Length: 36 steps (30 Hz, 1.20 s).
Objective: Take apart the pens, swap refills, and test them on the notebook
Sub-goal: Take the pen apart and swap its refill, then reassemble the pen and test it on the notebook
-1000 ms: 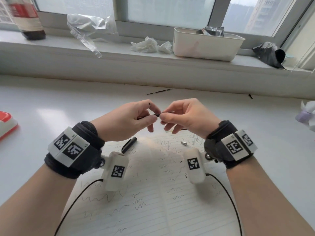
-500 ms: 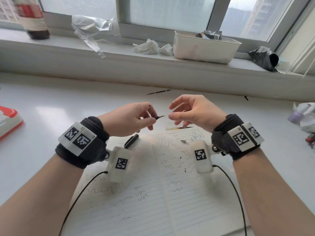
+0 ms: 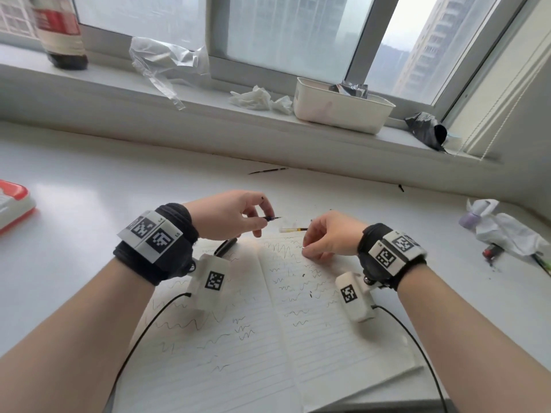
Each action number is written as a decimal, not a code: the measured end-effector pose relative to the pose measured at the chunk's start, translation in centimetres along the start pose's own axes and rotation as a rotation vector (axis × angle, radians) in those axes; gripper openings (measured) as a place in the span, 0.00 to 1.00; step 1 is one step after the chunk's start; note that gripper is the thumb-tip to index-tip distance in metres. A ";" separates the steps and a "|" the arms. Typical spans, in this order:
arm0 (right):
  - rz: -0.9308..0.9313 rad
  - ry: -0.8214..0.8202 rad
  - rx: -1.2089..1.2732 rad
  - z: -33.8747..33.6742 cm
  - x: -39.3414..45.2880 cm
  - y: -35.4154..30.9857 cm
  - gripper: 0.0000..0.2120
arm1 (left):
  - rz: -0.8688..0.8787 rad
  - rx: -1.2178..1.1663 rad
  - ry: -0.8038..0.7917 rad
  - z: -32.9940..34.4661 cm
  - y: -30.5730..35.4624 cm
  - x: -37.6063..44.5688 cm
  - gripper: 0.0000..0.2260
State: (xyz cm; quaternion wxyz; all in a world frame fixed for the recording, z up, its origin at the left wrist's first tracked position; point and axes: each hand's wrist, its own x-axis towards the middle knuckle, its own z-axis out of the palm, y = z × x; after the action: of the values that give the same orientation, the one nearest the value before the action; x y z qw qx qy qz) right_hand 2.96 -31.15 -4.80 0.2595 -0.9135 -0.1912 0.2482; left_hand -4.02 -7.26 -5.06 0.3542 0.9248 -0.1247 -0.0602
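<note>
Since a second ago the two hands have parted: then they met fingertip to fingertip over one thin part, and now the right hand (image 3: 331,238) has dropped toward the notebook (image 3: 298,317) while the left hand (image 3: 235,216) stays raised.

Left hand is closed in a pinch on a dark pen piece (image 3: 272,218), its fine tip pointing toward 3 o'clock. Right hand is curled low over the top of the right page, fingers pinched on a small silvery part (image 3: 304,248); what that part is I cannot make out. A clear refill (image 3: 293,230) with a dark end lies on the desk (image 3: 119,204) just past the notebook's top edge, close by the right hand's knuckles at its 10 o'clock. A black barrel (image 3: 225,245) rests at the left page's top edge, at 6 o'clock from the left hand.

By my judgement the pens are apart and the swap is under way. Next the picked-up part has to be brought back to the left hand's piece, aligned end to end and seated without bending the thin tip.
</note>
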 end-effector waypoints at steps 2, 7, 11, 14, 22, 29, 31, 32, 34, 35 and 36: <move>0.015 -0.010 -0.071 0.0 0.2 -0.4 0.04 | -0.001 0.000 0.007 0.1 0.1 0.0 0.03; -0.110 0.091 0.221 -0.9 0.5 -1.2 0.04 | -0.005 -0.004 0.062 -0.1 0.2 0.1 0.03; -0.330 0.241 0.729 -1.4 1.1 -2.2 0.03 | 0.020 -0.037 0.194 -0.3 0.6 0.1 0.04; -0.414 0.271 0.823 -1.1 1.9 -2.6 0.05 | 0.036 -0.055 0.263 -0.6 0.6 0.0 0.04; -0.536 0.210 0.949 0.4 2.0 -1.8 0.10 | 0.043 -0.092 0.204 -0.4 0.7 -0.2 0.03; -0.544 0.229 0.923 0.5 1.5 -2.3 0.09 | 0.054 -0.097 0.180 -0.4 0.7 -0.1 0.03; -0.536 0.240 0.910 0.5 1.4 -2.5 0.07 | 0.052 -0.096 0.181 -0.4 0.7 -0.2 0.03; -0.532 0.239 0.906 0.6 1.3 -2.5 0.06 | 0.052 -0.094 0.183 -0.4 0.7 -0.2 0.03; -0.527 0.225 0.895 0.7 1.3 -2.7 0.06 | 0.058 -0.084 0.186 -0.4 0.7 -0.2 0.03; -0.527 0.218 0.884 0.8 1.3 -2.7 0.07 | 0.062 -0.084 0.186 -0.4 0.7 -0.2 0.03; -0.528 0.213 0.870 0.8 1.3 -2.8 0.07 | 0.064 -0.088 0.187 -0.4 0.7 -0.2 0.03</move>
State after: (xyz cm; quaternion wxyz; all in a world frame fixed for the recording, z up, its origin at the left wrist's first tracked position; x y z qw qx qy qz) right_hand 2.97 -28.01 -4.32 0.6870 -0.6619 -0.2670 0.1365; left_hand -4.26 -7.47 -4.31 0.4065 0.9055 -0.1177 0.0323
